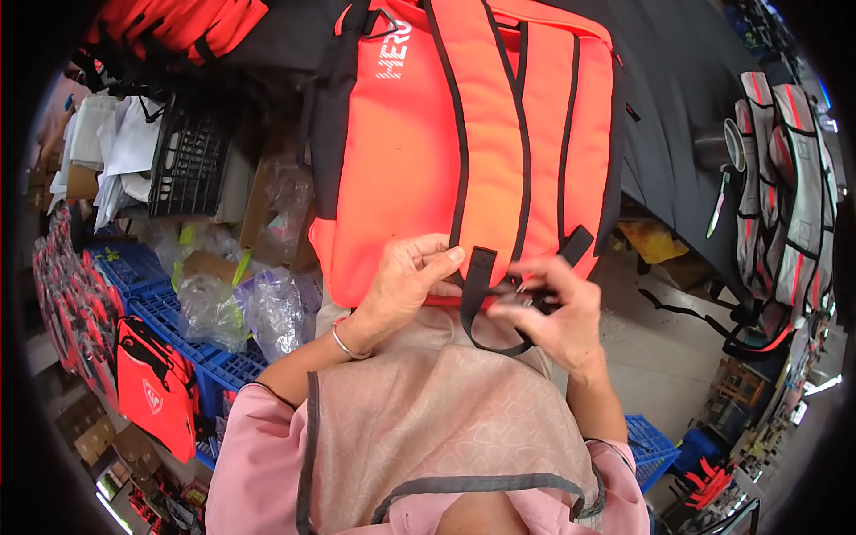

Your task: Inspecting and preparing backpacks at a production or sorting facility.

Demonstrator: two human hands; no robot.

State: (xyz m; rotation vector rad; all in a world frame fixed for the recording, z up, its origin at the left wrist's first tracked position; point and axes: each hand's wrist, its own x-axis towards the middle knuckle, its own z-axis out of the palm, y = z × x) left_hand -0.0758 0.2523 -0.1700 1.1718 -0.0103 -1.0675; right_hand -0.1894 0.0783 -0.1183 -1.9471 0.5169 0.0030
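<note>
A bright orange-red backpack (401,169) with black side panels lies in front of me, its padded shoulder straps facing up. My left hand (397,281) is closed at the lower end of the nearer shoulder strap (493,192), thumb on the strap's edge and the other fingers partly hidden. From that end a black webbing strap (473,303) hangs in a loop toward my lap. My right hand (562,316) is bent in a pinch just right of the webbing. Its fingertips are blurred, and a small dark thing between them is too smeared to name.
Blue plastic crates (165,312) with clear plastic bags (276,312) stand on the left, beside a red bag (156,388). A black crate (187,156) sits farther back. Grey bags (794,196) with red trim hang at the right, next to a dark-covered table (687,98).
</note>
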